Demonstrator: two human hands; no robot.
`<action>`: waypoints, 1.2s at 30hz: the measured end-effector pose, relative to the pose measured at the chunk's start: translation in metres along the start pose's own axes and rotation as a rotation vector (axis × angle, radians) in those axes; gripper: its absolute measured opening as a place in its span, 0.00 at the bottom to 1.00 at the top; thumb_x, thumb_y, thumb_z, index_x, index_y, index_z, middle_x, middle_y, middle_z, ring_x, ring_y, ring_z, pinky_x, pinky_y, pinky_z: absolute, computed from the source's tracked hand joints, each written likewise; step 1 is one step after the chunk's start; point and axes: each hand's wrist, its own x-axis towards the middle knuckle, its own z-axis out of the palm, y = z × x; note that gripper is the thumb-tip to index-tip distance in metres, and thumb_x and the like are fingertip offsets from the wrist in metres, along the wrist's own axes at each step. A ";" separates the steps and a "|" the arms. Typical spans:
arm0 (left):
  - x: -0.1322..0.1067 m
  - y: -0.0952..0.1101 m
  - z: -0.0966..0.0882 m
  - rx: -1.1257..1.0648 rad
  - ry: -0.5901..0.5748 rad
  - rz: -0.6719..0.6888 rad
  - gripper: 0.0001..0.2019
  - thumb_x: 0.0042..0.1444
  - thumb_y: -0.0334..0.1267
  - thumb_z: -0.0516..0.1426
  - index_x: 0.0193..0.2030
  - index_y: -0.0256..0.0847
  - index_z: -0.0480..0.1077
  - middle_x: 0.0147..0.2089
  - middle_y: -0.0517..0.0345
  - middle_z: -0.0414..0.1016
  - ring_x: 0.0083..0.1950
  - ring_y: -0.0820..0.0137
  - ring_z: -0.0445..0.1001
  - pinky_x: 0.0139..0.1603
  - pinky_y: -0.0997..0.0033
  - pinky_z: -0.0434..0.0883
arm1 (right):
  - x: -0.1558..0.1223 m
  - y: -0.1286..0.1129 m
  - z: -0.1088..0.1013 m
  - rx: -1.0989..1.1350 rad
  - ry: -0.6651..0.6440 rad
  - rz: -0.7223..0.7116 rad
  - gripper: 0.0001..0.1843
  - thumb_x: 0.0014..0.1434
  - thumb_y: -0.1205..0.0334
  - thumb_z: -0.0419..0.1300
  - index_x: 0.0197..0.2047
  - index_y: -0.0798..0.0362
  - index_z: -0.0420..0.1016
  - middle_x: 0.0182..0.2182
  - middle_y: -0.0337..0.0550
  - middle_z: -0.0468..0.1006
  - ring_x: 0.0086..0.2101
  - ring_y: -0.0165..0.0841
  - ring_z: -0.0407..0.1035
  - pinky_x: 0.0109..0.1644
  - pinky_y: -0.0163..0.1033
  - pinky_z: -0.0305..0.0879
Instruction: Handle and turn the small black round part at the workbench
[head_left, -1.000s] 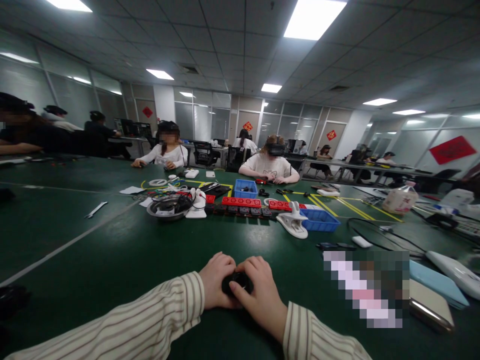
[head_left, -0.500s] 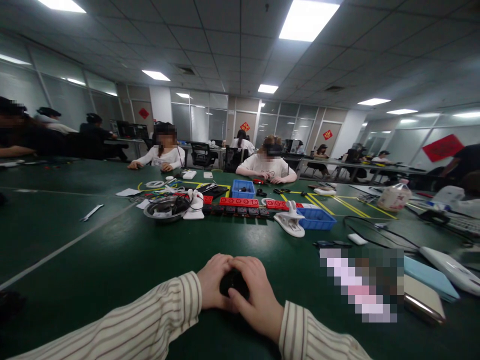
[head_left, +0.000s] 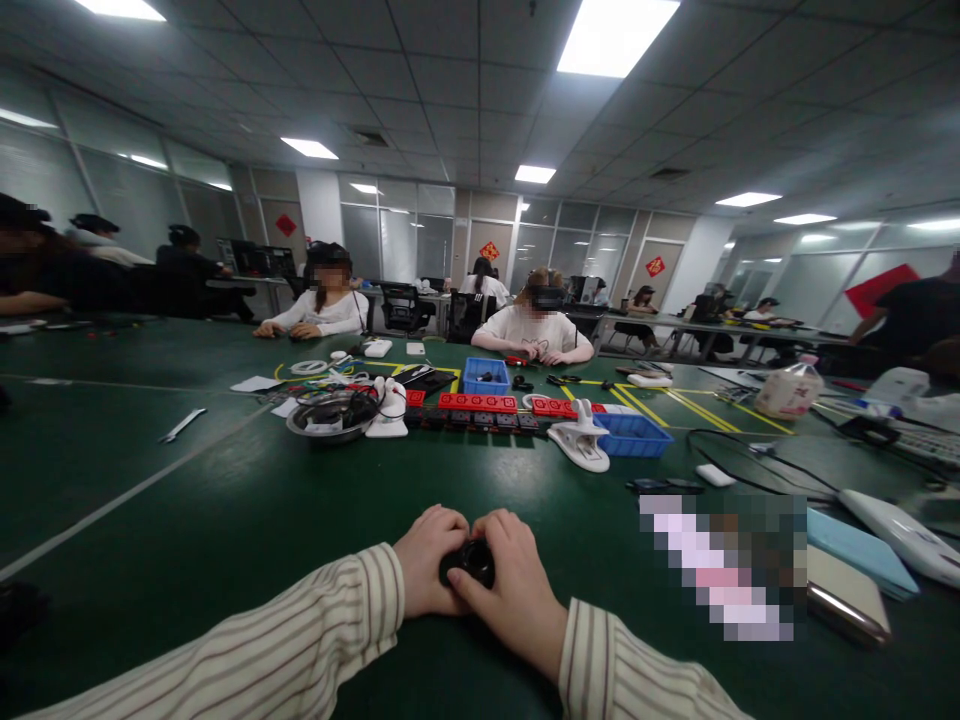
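Close in front of me, a small glossy black round object [head_left: 474,565] with a ring-like top sits between my two hands, low over the green table [head_left: 300,530]. My left hand [head_left: 431,560] is curled round its left side. From the right, my right hand [head_left: 516,575] grips it, with the thumb lying across its near side. Both palms hide much of the object, and its exact kind cannot be made out. The fingertips of the two hands are close together at the far side.
Beyond my hands stand a metal bowl [head_left: 330,425], red and black socket strips [head_left: 480,405], a white clip stand [head_left: 581,440] and blue bins [head_left: 634,437]. A wrench [head_left: 182,425] lies left. Cables, a beige-and-gold case [head_left: 847,595] and a bottle [head_left: 789,390] are right. Several people sit around.
The black object has turned between my hands, so its shiny ring-like top now shows. My right fingers have drawn back slightly from my left ones.
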 end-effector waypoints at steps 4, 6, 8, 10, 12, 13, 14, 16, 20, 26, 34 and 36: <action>0.002 -0.001 -0.003 -0.026 -0.027 0.039 0.22 0.33 0.43 0.65 0.39 0.40 0.70 0.41 0.55 0.67 0.44 0.60 0.66 0.54 0.56 0.59 | 0.001 0.000 -0.005 0.090 -0.053 -0.132 0.11 0.43 0.70 0.53 0.34 0.52 0.64 0.33 0.41 0.68 0.37 0.36 0.60 0.43 0.43 0.56; 0.002 0.000 -0.004 -0.029 -0.049 0.051 0.19 0.34 0.42 0.65 0.37 0.41 0.70 0.41 0.55 0.67 0.45 0.60 0.66 0.55 0.55 0.59 | 0.001 0.000 -0.007 0.146 -0.076 -0.221 0.13 0.40 0.71 0.50 0.33 0.52 0.64 0.32 0.40 0.69 0.37 0.36 0.61 0.43 0.43 0.56; 0.001 0.001 -0.004 -0.025 -0.065 0.039 0.20 0.35 0.43 0.64 0.38 0.42 0.69 0.42 0.56 0.67 0.47 0.60 0.66 0.58 0.51 0.54 | 0.001 0.000 -0.009 0.183 -0.078 -0.281 0.13 0.41 0.70 0.49 0.33 0.51 0.64 0.32 0.39 0.69 0.37 0.36 0.61 0.45 0.43 0.56; 0.000 0.003 -0.004 -0.023 -0.051 0.009 0.26 0.35 0.46 0.64 0.44 0.42 0.67 0.45 0.54 0.67 0.48 0.58 0.65 0.59 0.46 0.50 | 0.000 0.000 -0.010 0.203 -0.049 -0.293 0.13 0.44 0.68 0.50 0.37 0.52 0.64 0.34 0.40 0.69 0.38 0.36 0.61 0.46 0.44 0.56; -0.001 0.006 -0.004 -0.015 -0.013 -0.013 0.35 0.34 0.50 0.64 0.50 0.41 0.62 0.48 0.51 0.66 0.51 0.56 0.64 0.60 0.43 0.48 | -0.001 0.002 -0.009 0.213 0.003 -0.261 0.14 0.49 0.64 0.51 0.41 0.53 0.64 0.37 0.43 0.69 0.39 0.36 0.62 0.46 0.44 0.57; -0.002 0.007 -0.004 -0.003 0.009 -0.019 0.37 0.33 0.52 0.64 0.51 0.40 0.60 0.49 0.49 0.66 0.52 0.55 0.63 0.60 0.42 0.47 | -0.001 0.003 -0.008 0.211 0.030 -0.234 0.14 0.51 0.62 0.52 0.43 0.53 0.64 0.38 0.44 0.69 0.40 0.37 0.62 0.46 0.45 0.57; -0.003 0.009 -0.004 0.014 0.028 -0.022 0.38 0.33 0.53 0.64 0.51 0.40 0.60 0.50 0.48 0.65 0.53 0.54 0.63 0.60 0.41 0.46 | -0.001 0.004 -0.006 0.202 0.053 -0.202 0.14 0.53 0.60 0.53 0.43 0.54 0.63 0.38 0.45 0.68 0.40 0.37 0.62 0.46 0.45 0.57; -0.004 0.012 -0.004 0.052 0.058 -0.024 0.37 0.32 0.55 0.63 0.49 0.39 0.61 0.49 0.48 0.66 0.53 0.53 0.63 0.61 0.40 0.45 | -0.001 0.007 -0.003 0.159 0.073 -0.124 0.14 0.53 0.57 0.54 0.42 0.54 0.64 0.37 0.45 0.68 0.38 0.38 0.62 0.44 0.45 0.58; -0.004 0.016 -0.004 0.075 0.073 -0.028 0.31 0.32 0.55 0.64 0.42 0.39 0.65 0.43 0.51 0.68 0.48 0.56 0.66 0.60 0.41 0.47 | 0.000 0.007 0.002 0.046 0.027 -0.007 0.13 0.50 0.56 0.60 0.36 0.54 0.64 0.32 0.42 0.67 0.34 0.37 0.61 0.39 0.43 0.58; 0.000 0.007 -0.003 -0.015 0.043 0.001 0.24 0.34 0.45 0.65 0.40 0.40 0.69 0.40 0.55 0.68 0.44 0.60 0.67 0.58 0.49 0.54 | 0.002 0.003 -0.002 0.044 -0.055 -0.058 0.07 0.48 0.66 0.58 0.33 0.53 0.65 0.32 0.41 0.68 0.36 0.36 0.61 0.42 0.42 0.57; 0.002 -0.003 -0.003 -0.081 -0.032 0.068 0.20 0.33 0.42 0.67 0.36 0.42 0.72 0.44 0.56 0.67 0.46 0.60 0.66 0.50 0.60 0.64 | -0.001 -0.002 -0.011 0.252 -0.104 -0.327 0.14 0.40 0.71 0.47 0.31 0.51 0.67 0.33 0.38 0.74 0.39 0.35 0.62 0.47 0.43 0.55; 0.002 -0.003 -0.002 -0.083 -0.021 0.060 0.26 0.33 0.44 0.67 0.42 0.42 0.70 0.45 0.55 0.66 0.47 0.60 0.65 0.50 0.59 0.63 | -0.001 -0.002 -0.012 0.263 -0.102 -0.356 0.16 0.42 0.70 0.48 0.35 0.50 0.68 0.37 0.39 0.74 0.42 0.36 0.62 0.48 0.44 0.54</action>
